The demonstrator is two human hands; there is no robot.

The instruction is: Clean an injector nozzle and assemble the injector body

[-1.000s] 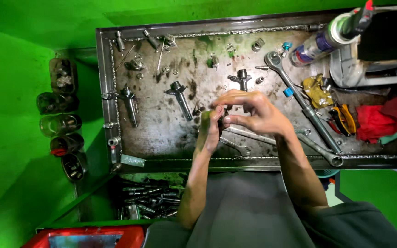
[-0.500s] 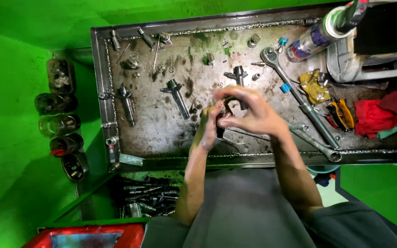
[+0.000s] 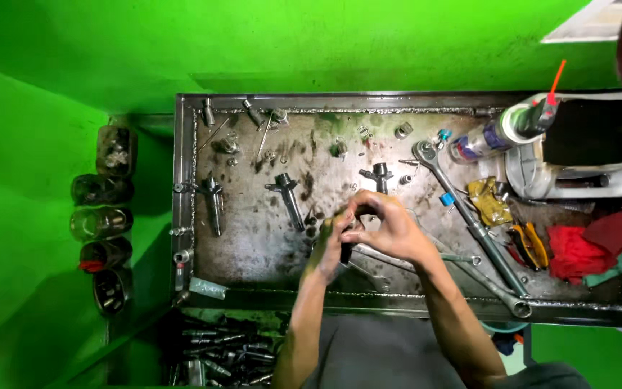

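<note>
Both hands closed on small dark metal part (image 3: 345,252) | left hand (image 3: 329,245), right hand (image 3: 386,229) | steel counter (image 3: 253,238) centre | step: likely fitting by fingers | long ratchet wrench (image 3: 469,220) at 3 o'clock | next needs steady fingertip twist

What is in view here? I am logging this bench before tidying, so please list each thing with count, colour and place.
metal tray: one, dark grey, centre, on green surroundings
ratchet wrench: one, silver, right half of tray, lying diagonally
injector-like parts: several, dark metal, tray's left and middle
spray can: one, white with red straw, upper right
red cloth: one, right end
yellow-handled pliers: one, beside the cloth
jars: five, dark glass, left of tray
loose metal parts: many, below tray
left hand: fingers around a small dark part
right hand: fingers pinching at the same part
</note>
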